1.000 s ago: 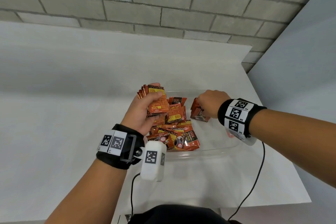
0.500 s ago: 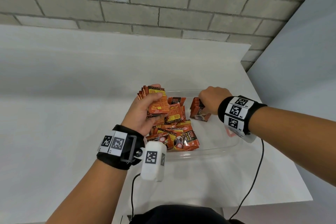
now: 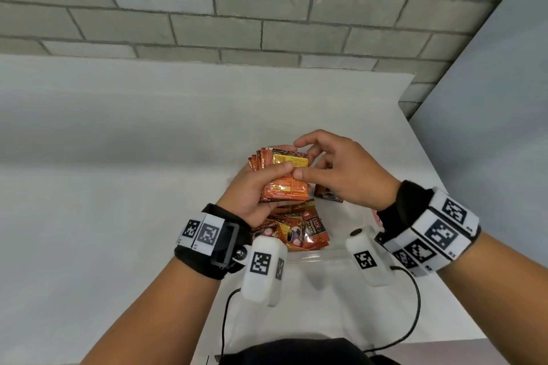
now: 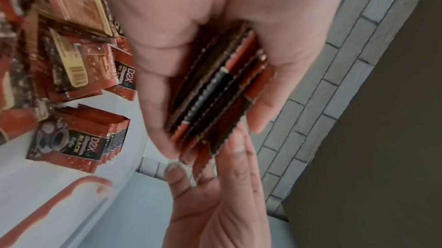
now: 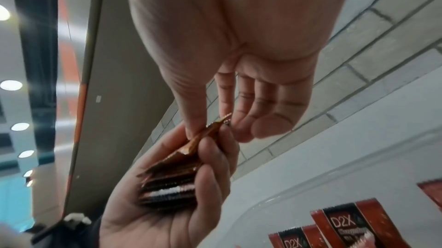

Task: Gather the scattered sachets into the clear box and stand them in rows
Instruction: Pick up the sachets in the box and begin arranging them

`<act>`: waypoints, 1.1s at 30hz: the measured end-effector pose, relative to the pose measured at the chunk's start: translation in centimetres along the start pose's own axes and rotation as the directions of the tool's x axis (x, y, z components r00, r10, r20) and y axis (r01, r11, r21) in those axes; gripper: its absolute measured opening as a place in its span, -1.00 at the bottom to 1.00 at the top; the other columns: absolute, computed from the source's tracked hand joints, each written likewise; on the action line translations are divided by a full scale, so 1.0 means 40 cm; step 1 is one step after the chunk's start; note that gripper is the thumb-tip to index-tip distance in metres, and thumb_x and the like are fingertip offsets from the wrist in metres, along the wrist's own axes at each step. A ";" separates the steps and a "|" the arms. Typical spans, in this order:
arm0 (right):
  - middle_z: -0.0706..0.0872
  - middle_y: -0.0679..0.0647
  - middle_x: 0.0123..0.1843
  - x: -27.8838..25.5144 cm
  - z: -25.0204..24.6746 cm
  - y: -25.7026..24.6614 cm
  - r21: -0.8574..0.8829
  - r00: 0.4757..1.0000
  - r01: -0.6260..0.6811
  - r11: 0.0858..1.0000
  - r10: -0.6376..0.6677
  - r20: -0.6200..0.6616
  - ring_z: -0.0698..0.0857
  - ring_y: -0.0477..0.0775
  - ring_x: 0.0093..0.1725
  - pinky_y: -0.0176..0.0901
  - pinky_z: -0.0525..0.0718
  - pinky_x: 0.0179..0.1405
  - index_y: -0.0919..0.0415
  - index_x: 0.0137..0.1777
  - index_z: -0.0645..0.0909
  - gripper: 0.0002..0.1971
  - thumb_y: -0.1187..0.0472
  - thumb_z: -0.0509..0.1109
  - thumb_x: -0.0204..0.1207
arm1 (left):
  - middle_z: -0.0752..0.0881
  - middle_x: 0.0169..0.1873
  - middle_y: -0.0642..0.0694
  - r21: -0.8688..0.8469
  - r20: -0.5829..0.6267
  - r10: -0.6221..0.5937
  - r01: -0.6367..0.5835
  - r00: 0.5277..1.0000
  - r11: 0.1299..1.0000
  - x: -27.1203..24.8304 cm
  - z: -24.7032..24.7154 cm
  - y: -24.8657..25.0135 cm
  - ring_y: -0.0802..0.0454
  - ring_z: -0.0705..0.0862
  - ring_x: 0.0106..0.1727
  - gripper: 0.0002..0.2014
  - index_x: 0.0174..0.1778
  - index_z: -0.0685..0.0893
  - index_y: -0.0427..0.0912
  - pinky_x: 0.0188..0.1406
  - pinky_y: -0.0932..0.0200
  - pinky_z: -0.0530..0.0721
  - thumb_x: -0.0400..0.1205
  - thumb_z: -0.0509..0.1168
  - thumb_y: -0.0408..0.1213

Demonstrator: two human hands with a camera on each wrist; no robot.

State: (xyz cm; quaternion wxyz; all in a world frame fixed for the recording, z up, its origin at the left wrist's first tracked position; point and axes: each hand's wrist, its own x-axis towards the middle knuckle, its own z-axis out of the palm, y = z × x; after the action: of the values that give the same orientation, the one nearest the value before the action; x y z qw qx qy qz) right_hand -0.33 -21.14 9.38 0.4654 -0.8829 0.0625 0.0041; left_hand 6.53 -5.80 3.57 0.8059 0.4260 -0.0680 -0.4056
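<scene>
My left hand (image 3: 275, 170) grips a stack of orange sachets (image 3: 284, 184) above the clear box (image 3: 320, 255). My right hand (image 3: 305, 172) has come in from the right, and its thumb and forefinger pinch the edge of the top sachet (image 5: 215, 127). The left wrist view shows the stack (image 4: 215, 91) edge-on in my palm. Loose sachets (image 3: 296, 231) lie heaped in the box's left part. A short row of sachets (image 4: 79, 142) stands upright to the right of the heap, mostly hidden under my right hand in the head view.
The box sits on a white table (image 3: 118, 187) close to its right edge (image 3: 427, 157). A grey brick wall (image 3: 237, 9) runs behind, and a grey panel (image 3: 489, 127) stands on the right. Cables from the wrist cameras hang over the table's near edge.
My right hand has left the standing row in the box and moved up and left to the stack in my left hand. The left hand keeps hold of its stack.
</scene>
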 end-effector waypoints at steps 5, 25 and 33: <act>0.69 0.13 -0.13 -0.032 -0.007 0.040 0.152 0.989 0.009 0.988 0.014 -0.150 0.65 0.04 -0.24 -0.06 0.67 -0.19 -0.05 0.02 0.62 -0.75 0.24 0.55 0.42 | 0.79 -0.07 -0.25 0.050 -0.021 -0.023 0.024 1.000 0.998 -0.001 0.015 -0.020 -0.11 0.80 -0.13 -0.55 0.18 0.67 -0.23 -0.28 0.02 0.79 0.48 0.39 0.00; 0.65 -0.09 -0.06 -0.067 -0.019 0.094 0.214 0.972 0.001 0.977 0.049 -0.230 0.69 0.07 -0.09 -0.23 0.58 -0.27 -0.12 0.19 0.54 -0.79 0.13 0.34 0.60 | 0.76 0.00 -0.28 0.027 -0.024 0.068 -0.067 0.997 0.997 0.039 0.054 -0.015 -0.20 0.76 -0.03 -0.59 0.13 0.68 -0.18 -0.05 -0.07 0.74 0.34 0.30 -0.46; 0.67 -0.08 -0.08 -0.032 -0.067 0.081 0.024 0.996 0.021 0.999 -0.019 -0.089 0.62 -0.06 -0.20 -0.18 0.65 -0.13 -0.06 0.13 0.65 -0.83 0.19 0.37 0.60 | 0.77 -0.08 -0.24 0.096 0.046 0.046 -0.050 0.998 0.994 0.046 0.058 -0.018 -0.19 0.76 -0.07 -0.62 0.08 0.68 -0.19 -0.07 -0.07 0.74 0.35 0.30 -0.50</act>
State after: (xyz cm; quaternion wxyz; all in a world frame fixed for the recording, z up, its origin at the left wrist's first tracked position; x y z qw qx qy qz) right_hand -2.11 -25.03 8.33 0.4730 -0.8770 0.0741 -0.0406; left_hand 6.24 -8.78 4.05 0.7920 0.4541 -0.1155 -0.3913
